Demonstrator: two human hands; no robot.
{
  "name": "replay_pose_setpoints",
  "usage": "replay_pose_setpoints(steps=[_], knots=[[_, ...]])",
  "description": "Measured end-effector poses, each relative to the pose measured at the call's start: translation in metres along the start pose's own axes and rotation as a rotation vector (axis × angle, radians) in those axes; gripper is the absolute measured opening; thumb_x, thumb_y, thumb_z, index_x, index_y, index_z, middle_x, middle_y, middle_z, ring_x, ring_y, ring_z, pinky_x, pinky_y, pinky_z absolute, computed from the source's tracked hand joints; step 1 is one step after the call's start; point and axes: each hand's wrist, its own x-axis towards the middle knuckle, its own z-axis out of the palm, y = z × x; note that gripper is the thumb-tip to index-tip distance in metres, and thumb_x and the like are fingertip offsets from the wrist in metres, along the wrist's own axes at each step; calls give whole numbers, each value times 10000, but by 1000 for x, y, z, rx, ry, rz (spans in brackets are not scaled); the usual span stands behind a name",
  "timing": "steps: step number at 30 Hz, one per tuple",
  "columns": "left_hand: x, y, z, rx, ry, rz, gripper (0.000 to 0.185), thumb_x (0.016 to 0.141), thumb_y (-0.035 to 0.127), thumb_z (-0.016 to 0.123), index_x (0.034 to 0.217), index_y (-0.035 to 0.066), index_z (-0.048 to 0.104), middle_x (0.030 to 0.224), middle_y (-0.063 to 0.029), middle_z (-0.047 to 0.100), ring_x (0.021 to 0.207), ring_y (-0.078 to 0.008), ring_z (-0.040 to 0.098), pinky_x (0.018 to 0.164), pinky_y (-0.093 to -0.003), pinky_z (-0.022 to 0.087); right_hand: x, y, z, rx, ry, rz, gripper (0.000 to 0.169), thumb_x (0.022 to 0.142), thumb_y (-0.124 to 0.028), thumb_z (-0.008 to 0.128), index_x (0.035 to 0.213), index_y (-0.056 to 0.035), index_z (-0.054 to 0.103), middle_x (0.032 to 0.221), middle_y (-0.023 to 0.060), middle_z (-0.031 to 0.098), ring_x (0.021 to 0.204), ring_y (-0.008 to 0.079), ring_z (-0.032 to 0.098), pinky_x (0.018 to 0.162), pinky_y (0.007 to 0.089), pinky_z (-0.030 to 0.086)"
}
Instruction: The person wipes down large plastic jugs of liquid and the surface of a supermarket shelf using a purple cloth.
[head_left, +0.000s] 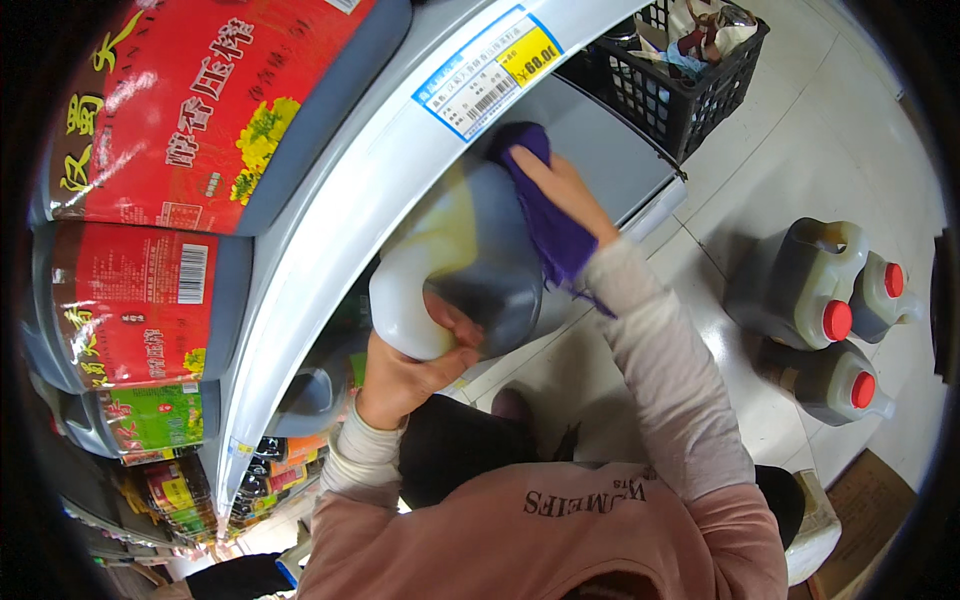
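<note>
My left hand (411, 371) grips the pale moulded handle of a large plastic jug of dark oil (495, 300). The jug is tilted, with its handle towards me, and its far part is hidden under the shelf edge. In my right hand (559, 187) is a purple cloth (551, 232), pressed against the jug's far right side. Part of the cloth hangs down by my wrist. A grey shelf deck (607, 150) lies beneath and beyond the jug.
The white shelf rail (330, 195) bearing a price tag (487, 75) curves close above the jug. Red-labelled oil jugs (157, 300) fill the upper shelf. Red-capped jugs (806, 292) stand on the tiled floor at right. Beyond the shelf is a black plastic crate (675, 97) with items inside.
</note>
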Motion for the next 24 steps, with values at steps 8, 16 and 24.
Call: replay_pose_setpoints(steps=[8,16,24], knots=[[-3,-7,-10,739,136,376,578,860,523,428,969,-37,525,860,-136,556,766,-253,556,679,-335,435,-102,-23,33,-744,92,-872,453,716,-163,608,1121,14,512,1185,181,492,1112,305,467,942,403,366],[-6,-2,-2,664,239,278,571,893,498,356,995,-36,528,825,-125,556,749,-220,546,665,-317,429,-123,-42,33,-1304,-343,-1104,317,758,-133,500,1036,-13,594,1139,38,542,1137,171,436,985,338,283],[-9,0,9,456,235,141,452,856,417,477,945,-21,543,804,-78,552,739,-144,500,673,-261,398,-118,-46,13,-1309,-480,-1064,179,715,-127,502,844,-59,607,915,20,554,901,194,496,755,317,411]])
